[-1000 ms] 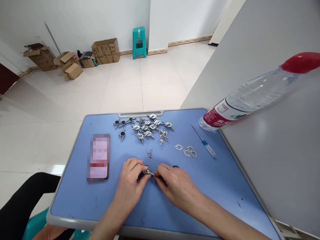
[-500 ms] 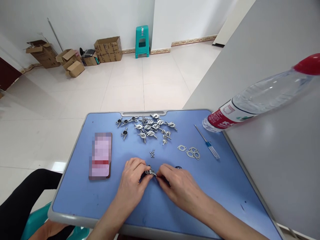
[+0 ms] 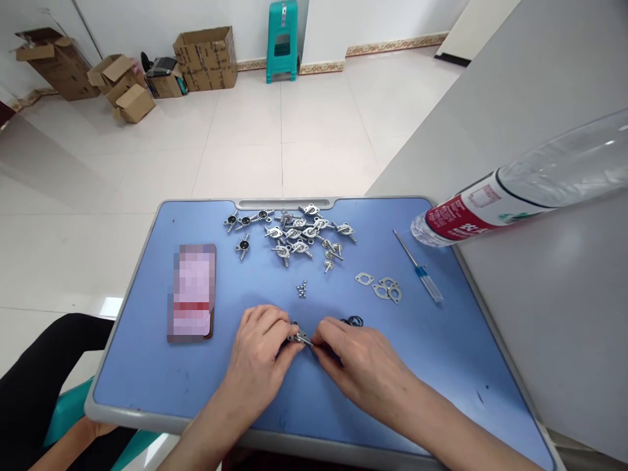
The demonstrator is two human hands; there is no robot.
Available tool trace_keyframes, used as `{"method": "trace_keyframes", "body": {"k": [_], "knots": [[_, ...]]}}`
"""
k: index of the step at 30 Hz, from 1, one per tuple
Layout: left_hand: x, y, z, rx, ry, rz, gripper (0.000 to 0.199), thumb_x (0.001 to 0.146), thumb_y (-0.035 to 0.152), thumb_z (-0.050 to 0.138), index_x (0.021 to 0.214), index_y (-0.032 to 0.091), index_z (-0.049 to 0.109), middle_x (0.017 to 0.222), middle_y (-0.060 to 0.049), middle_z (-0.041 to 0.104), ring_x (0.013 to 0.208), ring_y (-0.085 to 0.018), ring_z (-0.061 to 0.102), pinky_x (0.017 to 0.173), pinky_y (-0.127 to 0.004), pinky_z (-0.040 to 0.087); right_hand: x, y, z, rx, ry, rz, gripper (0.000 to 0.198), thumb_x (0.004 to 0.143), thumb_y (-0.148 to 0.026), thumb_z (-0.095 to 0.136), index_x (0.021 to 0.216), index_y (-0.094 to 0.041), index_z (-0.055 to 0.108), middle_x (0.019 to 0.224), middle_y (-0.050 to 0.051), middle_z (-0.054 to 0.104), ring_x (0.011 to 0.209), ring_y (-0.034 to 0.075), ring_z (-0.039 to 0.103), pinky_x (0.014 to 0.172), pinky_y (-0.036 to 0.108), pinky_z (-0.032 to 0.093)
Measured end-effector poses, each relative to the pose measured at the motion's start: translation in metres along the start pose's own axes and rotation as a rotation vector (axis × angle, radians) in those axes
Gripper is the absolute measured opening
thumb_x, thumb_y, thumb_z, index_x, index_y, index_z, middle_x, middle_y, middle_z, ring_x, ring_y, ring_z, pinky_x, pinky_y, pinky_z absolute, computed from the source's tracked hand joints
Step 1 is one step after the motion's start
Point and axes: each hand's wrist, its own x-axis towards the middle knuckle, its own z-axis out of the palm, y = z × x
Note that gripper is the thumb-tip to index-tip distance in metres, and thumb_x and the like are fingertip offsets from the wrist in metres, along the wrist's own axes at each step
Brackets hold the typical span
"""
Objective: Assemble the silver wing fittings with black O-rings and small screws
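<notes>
A small metal valve (image 3: 299, 337) is pinched between the thumb and fingers of my left hand (image 3: 262, 348), low over the blue table. My right hand (image 3: 362, 356) closes its thumb and forefinger on the thin lever sticking out of that valve's right side. Beyond my hands lies a little heap of small screws (image 3: 301, 289). Black rubber rings (image 3: 354, 321) show partly behind my right hand. Farther back are several similar metal valves (image 3: 300, 246), some loose round lever pieces (image 3: 328, 265) and, at left, valve bodies with black faces (image 3: 244, 246).
Flat metal plates (image 3: 381, 289) and a screwdriver (image 3: 417, 265) lie on the right of the table (image 3: 147, 383). A large water bottle (image 3: 456, 219) stands at the right edge. A phone (image 3: 193, 291) lies at left. Another person's arm (image 3: 66, 445) is at lower left.
The camera view has tilted downward, so the table sits higher in the picture. Both hands keep their hold on the valve, with hardly any movement.
</notes>
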Motion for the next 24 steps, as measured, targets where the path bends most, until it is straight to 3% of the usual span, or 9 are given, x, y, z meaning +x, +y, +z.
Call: {"method": "trace_keyframes", "body": {"k": [16,24], "knots": [[0.000,0.000,0.000,0.006,-0.010,-0.022,0.008,0.093,0.019,0.055,0.089,0.020,0.061,0.090,-0.005,0.066,0.089,-0.021,0.059,0.078,-0.037,0.045,-0.001,0.000,0.002,-0.008,-0.001,0.013,0.016,0.088,-0.010,0.044,0.077,-0.020,0.050,0.069,-0.001,0.060,0.052,0.014,0.057,0.047,0.028,0.024],[-0.001,-0.001,0.001,0.003,-0.001,-0.018,0.007,0.093,0.017,0.056,0.088,0.019,0.061,0.090,-0.005,0.065,0.089,-0.021,0.058,0.078,-0.037,0.045,-0.001,-0.001,-0.012,-0.031,0.021,-0.124,0.024,0.097,-0.015,0.039,0.079,-0.018,0.054,0.068,0.000,0.055,0.050,0.012,0.048,0.047,0.028,0.024]]}}
